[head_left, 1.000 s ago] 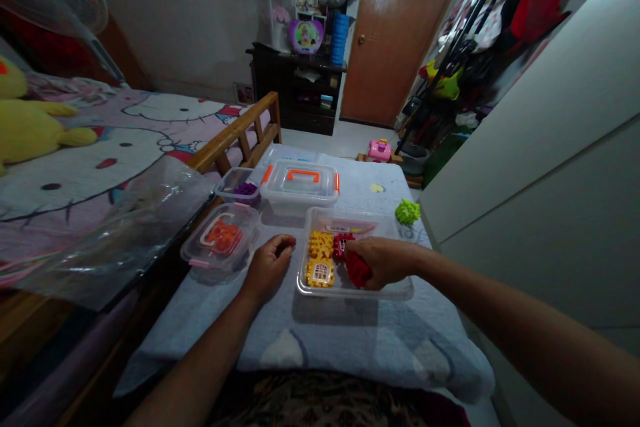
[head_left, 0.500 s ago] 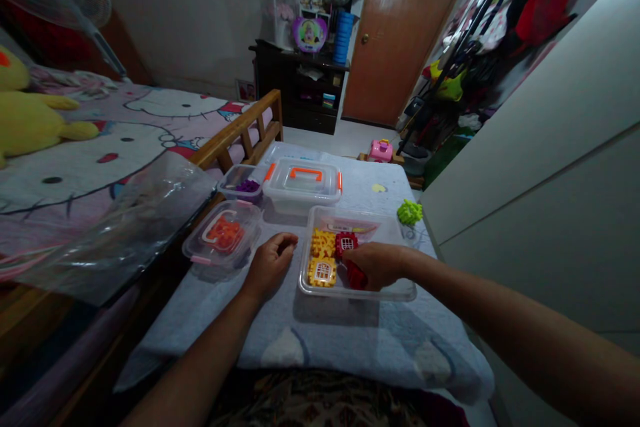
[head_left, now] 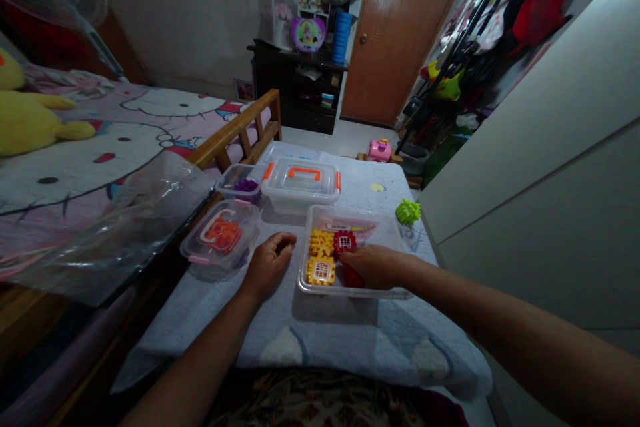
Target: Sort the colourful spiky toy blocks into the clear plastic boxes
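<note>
My right hand reaches into a clear open bin, its fingers closed around red pieces near the bin's front. Beside its fingertips lies a red block with a white window. Yellow blocks and a yellow block with a white window fill the bin's left side. My left hand rests on the cloth left of the bin, fingers curled; whether anything is in them is hidden.
A lidded box with orange pieces stands left, a tub of purple pieces behind it, and an orange-handled box behind the bin. Green pieces lie at the right on the cloth-covered table.
The whole view has shifted very slightly. My right hand has moved a little within the bin, over the red pieces. My left hand has stayed in place.
</note>
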Tool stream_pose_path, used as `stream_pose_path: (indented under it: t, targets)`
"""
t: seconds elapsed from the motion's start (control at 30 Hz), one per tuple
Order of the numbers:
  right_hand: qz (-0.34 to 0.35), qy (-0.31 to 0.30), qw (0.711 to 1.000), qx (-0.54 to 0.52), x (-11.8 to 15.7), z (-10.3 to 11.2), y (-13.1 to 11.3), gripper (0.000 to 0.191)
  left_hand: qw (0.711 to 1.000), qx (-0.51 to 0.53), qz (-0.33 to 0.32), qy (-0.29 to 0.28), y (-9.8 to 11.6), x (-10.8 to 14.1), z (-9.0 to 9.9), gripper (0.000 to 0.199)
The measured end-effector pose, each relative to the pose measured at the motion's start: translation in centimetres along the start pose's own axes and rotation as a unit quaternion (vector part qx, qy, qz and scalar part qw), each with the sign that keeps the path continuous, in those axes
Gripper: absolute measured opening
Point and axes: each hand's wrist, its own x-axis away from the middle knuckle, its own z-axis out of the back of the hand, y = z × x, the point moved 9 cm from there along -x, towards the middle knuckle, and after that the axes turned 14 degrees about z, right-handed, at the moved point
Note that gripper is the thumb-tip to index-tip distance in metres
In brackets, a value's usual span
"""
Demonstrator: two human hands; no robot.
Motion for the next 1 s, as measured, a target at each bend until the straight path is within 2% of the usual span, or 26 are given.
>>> stream_pose_path:
  t: [0.3, 0.67, 1.0]
  targets:
    - [0.011, -0.067, 0.998, -0.019, 0.4, 0.6, -0.5, 0.053, 1.0, -0.005, -0.001, 0.001, 0.2, 0.0, 0.0, 0.026]
    - [0.025, -0.064, 0.993, -0.099, 0.9, 0.9, -0.1, 0.066, 1.0, 0.009, 0.009, -0.001, -0.7, -0.3, -0.1, 0.027]
    - [-0.016, -0.073, 0.993, -0.089, 1.6, 1.4, 0.1, 0.06, 1.0, 0.014, 0.009, 0.0, -0.3, -0.1, 0.0, 0.026]
